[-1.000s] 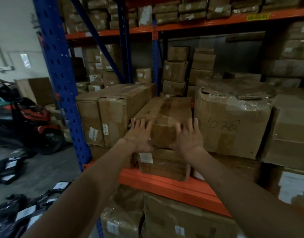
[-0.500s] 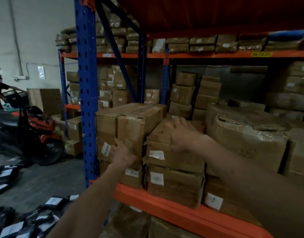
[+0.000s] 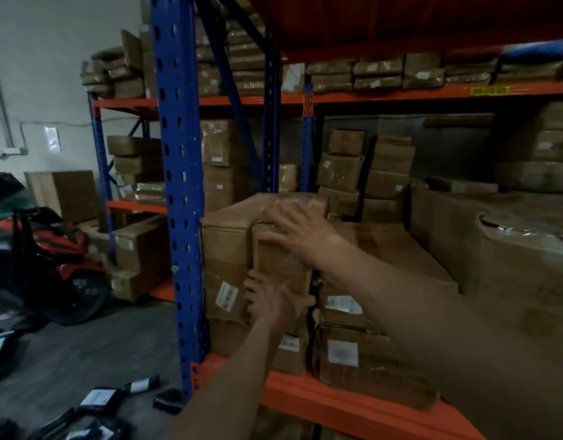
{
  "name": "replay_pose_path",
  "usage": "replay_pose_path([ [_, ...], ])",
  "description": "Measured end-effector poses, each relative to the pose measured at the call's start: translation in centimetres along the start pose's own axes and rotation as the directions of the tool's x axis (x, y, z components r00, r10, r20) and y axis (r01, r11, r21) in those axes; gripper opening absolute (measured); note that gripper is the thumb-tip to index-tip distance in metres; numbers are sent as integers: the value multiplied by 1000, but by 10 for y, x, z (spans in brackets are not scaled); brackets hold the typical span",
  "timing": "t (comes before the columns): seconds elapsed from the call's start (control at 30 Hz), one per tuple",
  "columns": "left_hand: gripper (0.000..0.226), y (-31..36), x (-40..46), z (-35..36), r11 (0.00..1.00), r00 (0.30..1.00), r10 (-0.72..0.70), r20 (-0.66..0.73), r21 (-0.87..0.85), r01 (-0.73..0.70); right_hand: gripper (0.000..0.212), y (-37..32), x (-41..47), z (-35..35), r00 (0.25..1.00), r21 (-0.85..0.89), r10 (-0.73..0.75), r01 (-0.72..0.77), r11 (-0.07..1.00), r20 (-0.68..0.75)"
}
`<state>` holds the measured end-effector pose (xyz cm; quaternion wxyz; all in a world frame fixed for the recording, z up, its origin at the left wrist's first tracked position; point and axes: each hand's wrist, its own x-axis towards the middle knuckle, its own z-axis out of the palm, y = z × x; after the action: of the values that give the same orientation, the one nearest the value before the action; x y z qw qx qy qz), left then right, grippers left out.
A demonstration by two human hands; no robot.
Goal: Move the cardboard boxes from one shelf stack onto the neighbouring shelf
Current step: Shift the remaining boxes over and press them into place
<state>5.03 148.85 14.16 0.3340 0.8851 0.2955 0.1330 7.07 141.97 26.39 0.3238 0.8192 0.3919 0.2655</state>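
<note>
Hands (image 3: 297, 231) on box (image 3: 280, 265), labels (blurred) — perhaps barcodes, unreadable

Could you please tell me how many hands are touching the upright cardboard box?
2. The right hand rests on top of the cardboard box; the left hand presses its lower front.

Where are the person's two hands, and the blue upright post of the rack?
left hand (image 3: 270, 301), head view, back of the hand.
right hand (image 3: 297, 228), head view, back of the hand.
blue upright post (image 3: 177, 173), head view, its perforated front face.
</note>
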Motion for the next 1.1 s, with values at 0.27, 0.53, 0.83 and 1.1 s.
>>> replay_pose_path([
  [0.27, 152, -15, 12, 24, 988, 989, 58, -134, -137, -77, 116, -6, 39, -12, 972, -110, -135, 158, 981, 193],
  [0.53, 141, -14, -12, -2, 882, 846, 307, -436, -204, -425, 122, 31, 12, -66, 980, -254, -119, 158, 954, 161],
  [0.83, 126, 64, -39, -103, 610, 393, 693, -604, 201, -766, 136, 137, -59, -123, 995, -211, 94, -95, 973, -12],
  [1.1, 126, 119, -39, -103, 286, 139, 939, -314, 491, -823, 143, 163, -140, -64, 897, -27, 433, -437, 899, -87],
])
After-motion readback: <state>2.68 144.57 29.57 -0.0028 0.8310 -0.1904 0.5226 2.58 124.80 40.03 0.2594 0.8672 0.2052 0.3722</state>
